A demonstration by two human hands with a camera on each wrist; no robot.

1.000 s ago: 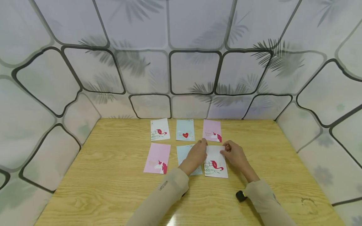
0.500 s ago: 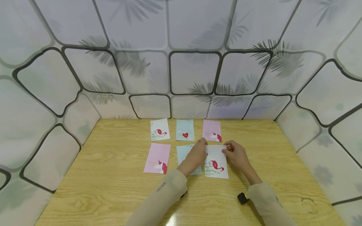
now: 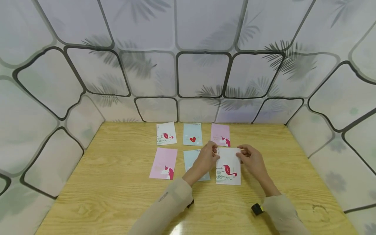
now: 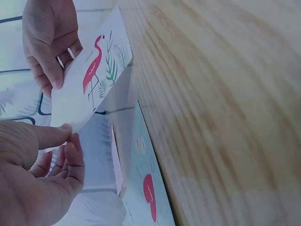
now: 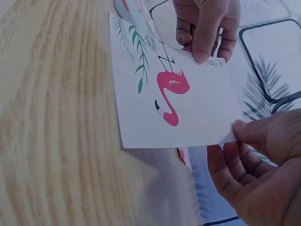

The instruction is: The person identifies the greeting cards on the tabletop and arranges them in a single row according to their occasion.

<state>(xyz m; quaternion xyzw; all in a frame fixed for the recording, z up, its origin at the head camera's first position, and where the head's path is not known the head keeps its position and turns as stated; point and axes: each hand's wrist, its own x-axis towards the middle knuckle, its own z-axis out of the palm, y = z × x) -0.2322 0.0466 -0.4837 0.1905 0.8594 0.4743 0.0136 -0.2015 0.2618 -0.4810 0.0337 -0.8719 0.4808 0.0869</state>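
Shifted rightward, flamingo card [image 3: 228, 165] — long axis front-to-back — both hands' fingers [image 3: 215, 152] pinching it.

I see six cards on the table [image 3: 102, 182], in two rows of three. In the far row a flamingo card [image 3: 166, 133] lies left, a heart card [image 3: 192, 134] in the middle, a unicorn card [image 3: 220, 134] right. In the near row a second unicorn card [image 3: 164, 159] lies left, a card [image 3: 191, 158] partly under my left hand [image 3: 205, 159] sits middle, and a second flamingo card [image 3: 228, 165] lies right, between both hands, my right hand [image 3: 253, 160] at its right edge.
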